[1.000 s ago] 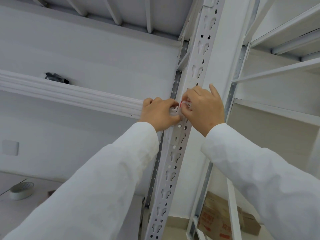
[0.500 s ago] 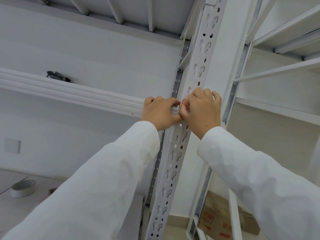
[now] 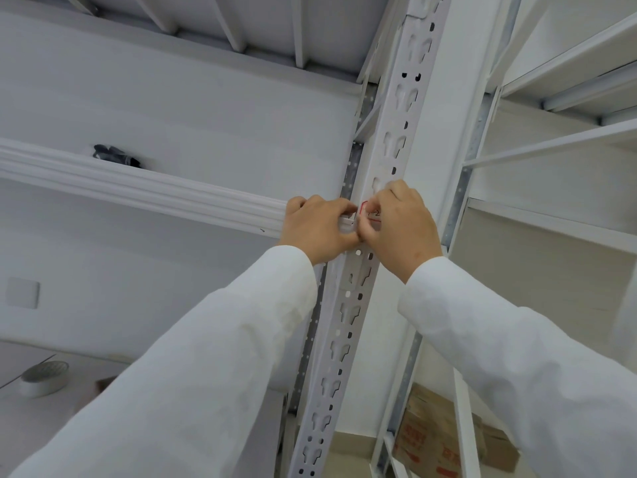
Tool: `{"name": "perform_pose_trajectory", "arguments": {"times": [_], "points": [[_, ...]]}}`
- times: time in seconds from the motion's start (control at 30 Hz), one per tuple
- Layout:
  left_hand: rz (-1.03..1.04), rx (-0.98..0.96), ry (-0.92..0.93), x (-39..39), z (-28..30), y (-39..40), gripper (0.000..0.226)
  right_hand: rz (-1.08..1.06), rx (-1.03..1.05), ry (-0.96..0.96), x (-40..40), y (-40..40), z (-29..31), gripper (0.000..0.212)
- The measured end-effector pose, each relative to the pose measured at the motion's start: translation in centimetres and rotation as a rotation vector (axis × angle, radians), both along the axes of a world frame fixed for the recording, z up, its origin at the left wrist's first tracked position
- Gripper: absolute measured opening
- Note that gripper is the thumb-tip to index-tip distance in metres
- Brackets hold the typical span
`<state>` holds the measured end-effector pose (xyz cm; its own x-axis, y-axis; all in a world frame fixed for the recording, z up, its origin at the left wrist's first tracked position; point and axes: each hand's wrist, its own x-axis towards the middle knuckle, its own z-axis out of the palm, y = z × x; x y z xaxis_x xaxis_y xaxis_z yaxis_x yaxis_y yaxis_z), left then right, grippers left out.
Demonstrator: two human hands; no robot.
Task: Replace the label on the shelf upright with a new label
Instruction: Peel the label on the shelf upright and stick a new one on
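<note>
Both hands meet on the perforated shelf upright [image 3: 344, 326], level with the shelf beam [image 3: 144, 188], likely so one can steady while the other works. The left hand [image 3: 319, 229] curls on a white strip, seemingly backing. The right hand [image 3: 400, 225] pinches the red-edged label [image 3: 370, 212] lying against the upright, mostly hidden by fingers

A white slotted shelf upright [image 3: 348, 322] runs from the bottom of the view to the top. A white ribbed shelf beam [image 3: 144, 188] meets it from the left, and a dark object [image 3: 115, 155], too small to identify, lies on that shelf well left of the upright. Lower left of the upright, a tape roll [image 3: 43, 377] lies on a grey surface [image 3: 20, 426]. Right of the upright's foot, cardboard boxes [image 3: 444, 439] sit low down.
</note>
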<state>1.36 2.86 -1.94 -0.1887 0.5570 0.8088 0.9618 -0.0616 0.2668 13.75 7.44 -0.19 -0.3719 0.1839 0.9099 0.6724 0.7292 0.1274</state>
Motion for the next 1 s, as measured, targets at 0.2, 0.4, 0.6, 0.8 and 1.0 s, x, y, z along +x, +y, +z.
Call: {"name": "perform_pose_trajectory", "arguments": {"times": [0.2, 0.4, 0.6, 0.8, 1.0], "points": [[-0.001, -0.002, 0.003, -0.2, -0.1, 0.1, 0.035, -0.209, 0.095, -0.080, -0.5, -0.5, 0.6, 0.023], [-0.006, -0.013, 0.013, 0.0, -0.1, -0.2, 0.037, -0.315, -0.011, -0.176, -0.9, -1.6, 1.4, 0.026], [-0.010, -0.007, 0.002, 0.0, -0.1, 0.0, 0.036, -0.184, -0.084, -0.140, -0.5, -1.0, 1.3, 0.018], [0.006, 0.003, 0.014, 0.0, -0.1, 0.0, 0.036, 0.076, -0.078, -0.012, 0.8, -0.1, 0.1, 0.013], [0.018, -0.003, 0.022, 0.0, 0.0, -0.2, 0.035, 0.051, -0.096, -0.003, 0.4, -0.1, 0.2, 0.018]]}}
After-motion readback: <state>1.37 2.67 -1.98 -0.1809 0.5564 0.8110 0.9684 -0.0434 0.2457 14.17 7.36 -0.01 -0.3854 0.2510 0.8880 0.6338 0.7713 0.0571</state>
